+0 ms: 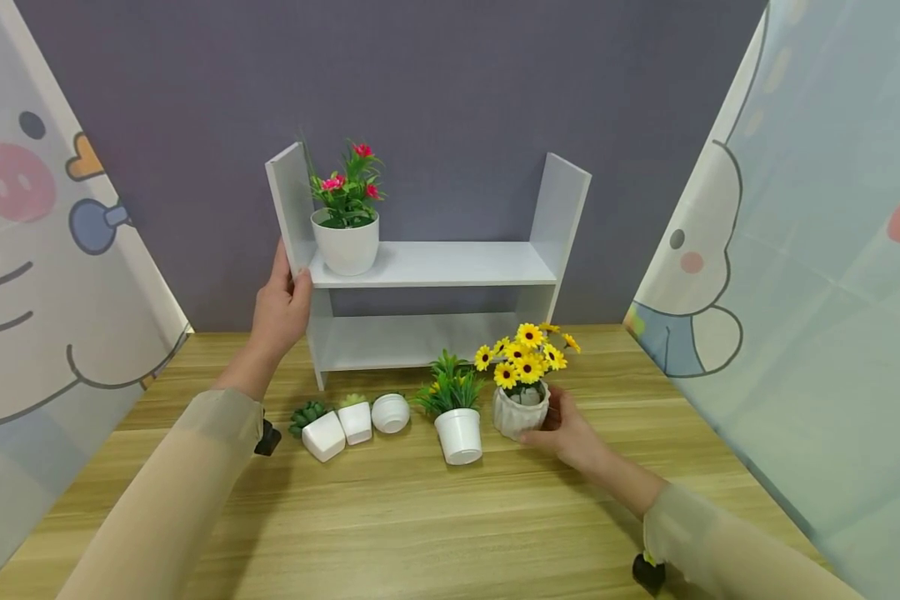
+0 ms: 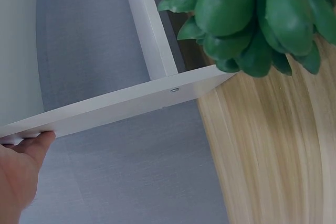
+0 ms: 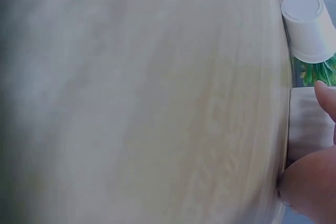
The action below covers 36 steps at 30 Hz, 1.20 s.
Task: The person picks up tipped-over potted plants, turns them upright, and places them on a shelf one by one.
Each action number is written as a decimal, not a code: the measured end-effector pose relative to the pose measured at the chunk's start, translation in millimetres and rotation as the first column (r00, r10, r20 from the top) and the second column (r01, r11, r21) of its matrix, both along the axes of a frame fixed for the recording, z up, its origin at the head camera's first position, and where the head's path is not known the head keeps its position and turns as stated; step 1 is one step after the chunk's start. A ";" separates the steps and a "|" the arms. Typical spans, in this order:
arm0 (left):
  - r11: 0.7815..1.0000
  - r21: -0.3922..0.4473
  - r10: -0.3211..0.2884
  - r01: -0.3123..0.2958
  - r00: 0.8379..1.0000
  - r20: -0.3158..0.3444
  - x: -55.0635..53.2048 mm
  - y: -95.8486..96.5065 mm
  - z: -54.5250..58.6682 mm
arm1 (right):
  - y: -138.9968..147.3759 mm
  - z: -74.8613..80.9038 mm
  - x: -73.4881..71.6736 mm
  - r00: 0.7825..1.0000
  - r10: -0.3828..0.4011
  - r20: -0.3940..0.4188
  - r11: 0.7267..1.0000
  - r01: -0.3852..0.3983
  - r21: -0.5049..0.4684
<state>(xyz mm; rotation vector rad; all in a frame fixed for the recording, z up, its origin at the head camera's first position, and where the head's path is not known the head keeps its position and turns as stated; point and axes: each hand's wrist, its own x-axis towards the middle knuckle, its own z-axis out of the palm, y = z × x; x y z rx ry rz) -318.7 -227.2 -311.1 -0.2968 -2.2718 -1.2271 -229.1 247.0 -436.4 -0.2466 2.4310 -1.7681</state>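
Note:
My left hand holds the left side panel of a white two-tier shelf, its thumb at the front edge. In the left wrist view, fingertips touch that panel. A white pot of pink flowers stands on the upper board, beside the panel. On the table at right, my right hand grips a ribbed pale pot of yellow sunflowers, thumb in front and fingers round its right side. The right wrist view shows only part of this hand against the pot.
Left of the sunflowers, a white pot with grassy greenery lies tilted on the wooden table. Further left are small white succulent pots, tipped over in a row. A grey backdrop and cartoon-printed side panels surround the table.

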 end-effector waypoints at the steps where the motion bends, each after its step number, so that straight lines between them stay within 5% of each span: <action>1: 1.000 0.001 0.000 0.000 1.000 0.000 0.0 0.1 -0.1 | -0.5 -0.9 -1.0 1.000 -0.006 -0.004 1.000 0.006 0.004; 36: 1.000 0.004 0.004 -0.004 1.000 0.005 -1.8 0.0 -1.2 | -20.4 2.8 -2.8 0.989 -0.142 -0.035 0.985 0.144 0.095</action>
